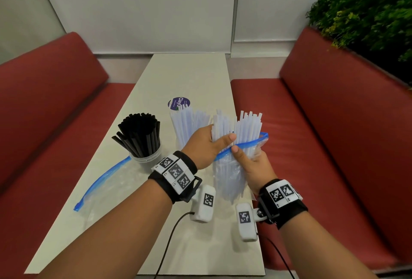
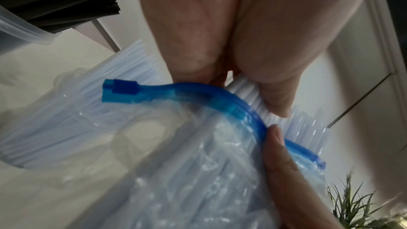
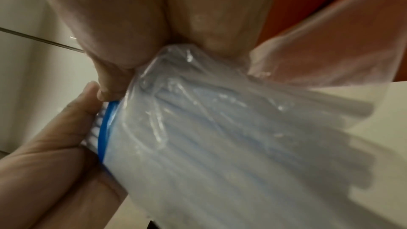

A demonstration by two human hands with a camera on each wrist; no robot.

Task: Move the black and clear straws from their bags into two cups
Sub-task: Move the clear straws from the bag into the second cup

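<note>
A clear zip bag (image 1: 229, 174) with a blue zip strip (image 2: 198, 93) is held upright above the table's right side, clear straws (image 1: 243, 127) sticking out of its mouth. My right hand (image 1: 252, 165) grips the bag around its middle, thumb at the zip. My left hand (image 1: 209, 145) grips a bunch of those clear straws just above the zip. Behind my left hand stands a cup of clear straws (image 1: 189, 122). A clear cup (image 1: 147, 158) at the left holds the black straws (image 1: 140, 134).
An empty zip bag (image 1: 104, 180) lies flat on the white table (image 1: 196, 73) at the left. A round purple label (image 1: 178, 103) lies beyond the cups. Red bench seats (image 1: 334, 145) flank the table; a plant (image 1: 367, 11) stands at the far right.
</note>
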